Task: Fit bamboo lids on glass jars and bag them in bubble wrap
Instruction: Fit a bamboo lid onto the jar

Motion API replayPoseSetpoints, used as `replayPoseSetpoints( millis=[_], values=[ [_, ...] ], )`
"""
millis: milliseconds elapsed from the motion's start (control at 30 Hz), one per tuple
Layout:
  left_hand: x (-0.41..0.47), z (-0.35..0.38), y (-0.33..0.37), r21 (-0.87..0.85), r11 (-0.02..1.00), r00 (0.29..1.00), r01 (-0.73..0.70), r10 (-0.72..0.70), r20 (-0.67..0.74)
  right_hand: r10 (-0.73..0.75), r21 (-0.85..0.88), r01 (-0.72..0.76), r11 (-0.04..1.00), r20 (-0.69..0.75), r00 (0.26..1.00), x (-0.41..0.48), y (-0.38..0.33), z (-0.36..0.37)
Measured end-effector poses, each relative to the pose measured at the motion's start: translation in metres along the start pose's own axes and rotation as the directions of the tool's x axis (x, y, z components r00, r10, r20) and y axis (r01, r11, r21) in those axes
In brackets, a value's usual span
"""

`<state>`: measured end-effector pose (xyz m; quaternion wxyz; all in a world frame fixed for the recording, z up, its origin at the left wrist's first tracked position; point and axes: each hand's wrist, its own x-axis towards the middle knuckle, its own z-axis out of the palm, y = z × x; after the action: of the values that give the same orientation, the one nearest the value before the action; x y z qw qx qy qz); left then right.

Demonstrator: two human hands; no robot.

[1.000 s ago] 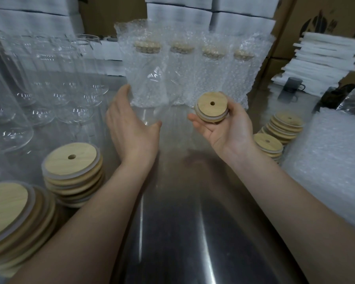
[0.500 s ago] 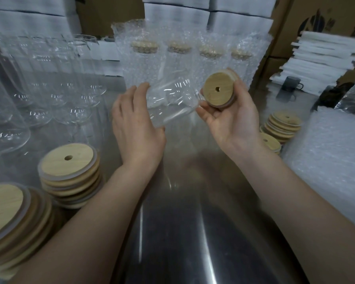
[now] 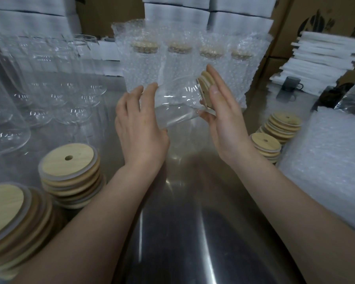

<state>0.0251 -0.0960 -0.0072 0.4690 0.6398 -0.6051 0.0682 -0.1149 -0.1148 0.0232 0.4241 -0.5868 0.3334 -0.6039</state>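
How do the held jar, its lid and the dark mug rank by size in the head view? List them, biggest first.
1. The jar, held tilted.
2. The lid, seen edge-on.
3. The mug. It looks close to the lid in size and sits farther back, so their order is unsure.

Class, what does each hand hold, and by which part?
Left hand grips glass jar round its base; right hand presses bamboo lid onto its mouth.
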Motion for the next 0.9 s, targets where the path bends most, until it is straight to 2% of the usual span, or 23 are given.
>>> replayPoseSetpoints(
  millis=[267, 900],
  values=[
    [-0.0011, 0.0012, 0.0013, -0.004, 1.000, 1.000, -0.012, 0.012, -0.025, -0.010, -0.118, 0.008, 0.993, -0.016, 1.000, 0.0014, 0.0054, -0.0006],
    [-0.0016, 0.0013, 0.0013, -0.014, 1.000, 0.997, -0.008, 0.007, -0.072, 0.039, -0.139, -0.035, 0.990, 0.029, 0.999, -0.0024, 0.0024, 0.0061]
  ],
)
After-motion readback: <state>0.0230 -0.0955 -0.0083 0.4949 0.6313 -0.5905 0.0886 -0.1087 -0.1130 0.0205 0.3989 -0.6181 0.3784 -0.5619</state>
